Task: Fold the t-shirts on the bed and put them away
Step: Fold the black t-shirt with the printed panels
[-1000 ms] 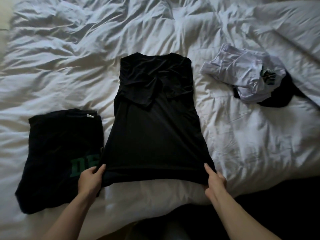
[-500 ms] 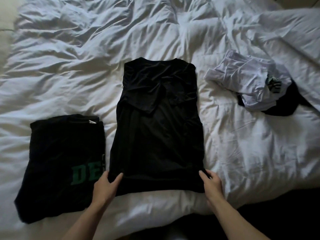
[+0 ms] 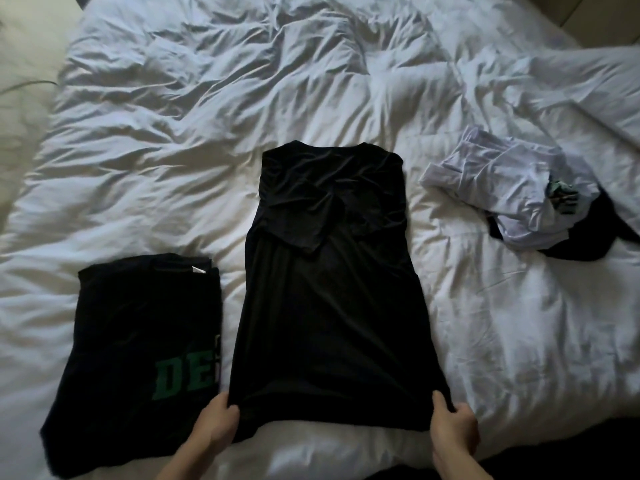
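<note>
A plain black t-shirt (image 3: pixel 332 306) lies lengthwise in the middle of the bed (image 3: pixel 242 116), its sleeves folded in over the chest. My left hand (image 3: pixel 216 422) grips the hem's left corner and my right hand (image 3: pixel 452 426) grips the right corner, both at the near edge. To the left lies a folded black t-shirt (image 3: pixel 138 341) with green letters. At the right sits a crumpled pale lilac t-shirt (image 3: pixel 505 188) on top of another dark garment (image 3: pixel 585 237).
The white duvet is heavily wrinkled across the far half of the bed. The bed's near edge runs just below my hands, with dark floor (image 3: pixel 571 455) at the lower right.
Both hands went from lying near the hem corners to gripping them. The hem has lifted a little off the duvet.
</note>
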